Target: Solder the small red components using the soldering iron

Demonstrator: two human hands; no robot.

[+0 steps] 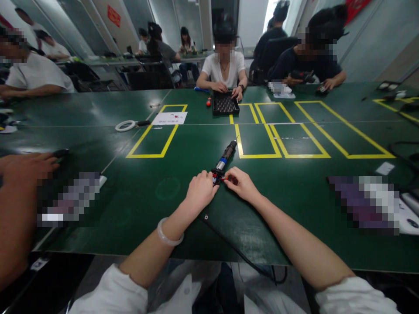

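The left hand (202, 188) is closed around the lower end of a slim cylindrical tool (223, 162), which lies slanted on the green table (137, 200) just in front of the wearer, its narrow tip pointing away and to the right. Its barrel is black and silver with a blue band, and small red and blue parts show at the end by the fingers. The right hand (242, 184) pinches a small red-and-black piece (231, 179) right beside that end — its shape is mostly hidden by the fingers. A small metal washer (206, 216) lies near the left wrist, and a black cable (240, 253) runs from beside it over the near table edge. Beyond the tool, yellow tape outlines (260, 155) mark the tabletop, with a printed sheet (170, 118) across one of them and a white ring (126, 126) to its left. On the far side, a person in a white top (224, 65) has both hands at a black compartment tray (225, 109), with a small red object (208, 101) just beside it. At the left, another person's hand (28, 172) reaches over the table.
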